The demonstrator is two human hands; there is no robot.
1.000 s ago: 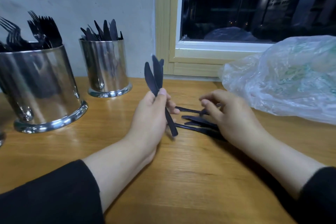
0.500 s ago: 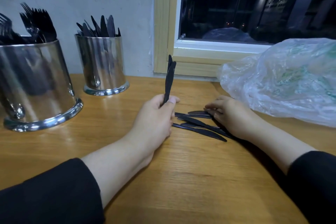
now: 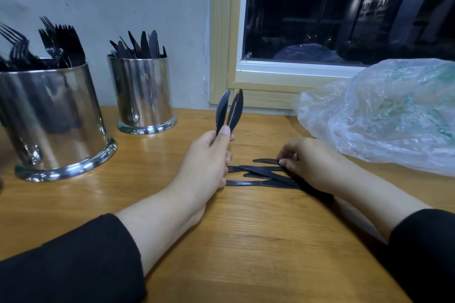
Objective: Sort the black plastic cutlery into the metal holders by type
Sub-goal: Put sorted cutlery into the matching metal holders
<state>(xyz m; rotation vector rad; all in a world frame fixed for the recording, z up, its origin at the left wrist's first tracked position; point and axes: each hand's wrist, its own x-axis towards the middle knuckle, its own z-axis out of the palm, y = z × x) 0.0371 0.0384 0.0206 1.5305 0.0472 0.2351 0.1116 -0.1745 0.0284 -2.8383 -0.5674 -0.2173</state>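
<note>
Two knives (image 3: 229, 112) stand upright in the left hand (image 3: 209, 155), blades up and fanned slightly apart, handles pinched between thumb and curled fingers; that hand is raised a little off the table (image 3: 246, 241) at its middle. A few more knives (image 3: 263, 174) lie flat just right of it, their long axes running left to right across the table, blade tips toward the left hand, handles under the right hand (image 3: 310, 162); that hand rests over them with fingers curled down, fingertips touching the farthest knife (image 3: 267, 161), though whether it is pinched or only touched I cannot tell. Behind and to the left, against the wall, stands the knife holder (image 3: 144, 96), already bristling with blades; nearer and farther left is the fork holder (image 3: 49, 120). So the holder that matters lies up and leftward from the bundle, on the left hand's side, well apart from the right hand; the left hand is plainly the nearer one, and its knives already stand roughly in line with the holder's axis, so a reach across would seem enough. A plastic bag (image 3: 384, 110) sits at the right, beside the right hand.
</note>
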